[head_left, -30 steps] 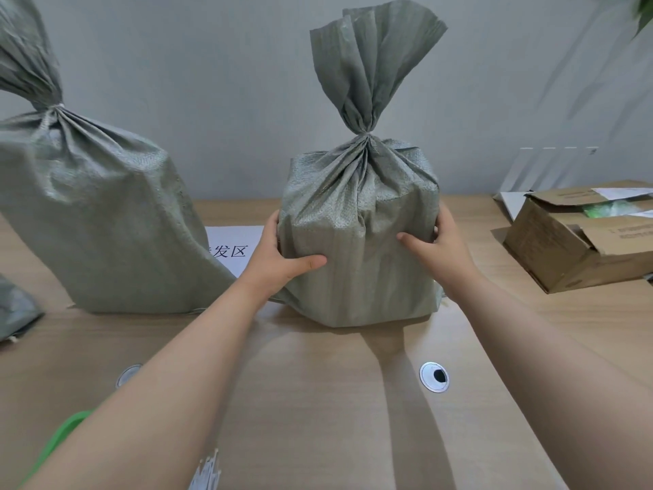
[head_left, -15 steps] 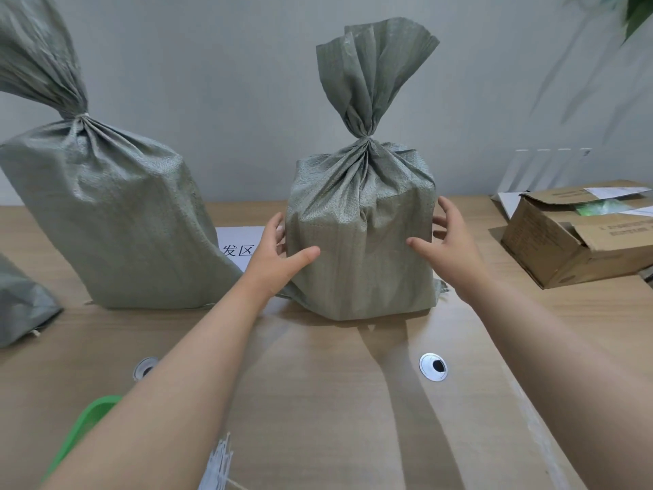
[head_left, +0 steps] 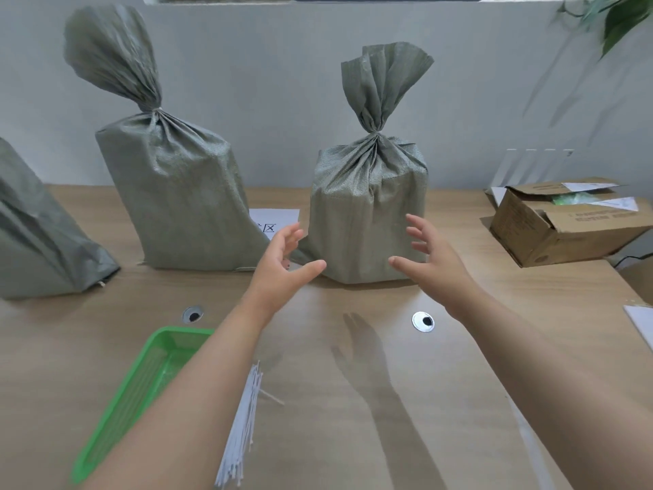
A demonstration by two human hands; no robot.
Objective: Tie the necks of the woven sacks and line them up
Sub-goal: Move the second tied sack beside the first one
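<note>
Wooden table against a grey wall is noted. The left sack is cut off by the frame, its neck unseen. A green tray is partly covered by a forearm; white ties lie just beside it. The middle sack and right sack stand tied, with a printed sheet half hidden between them. Left hand and right hand are held spread before the right sack, nothing grasped. Something green, not made out, is held in the cardboard box.
</note>
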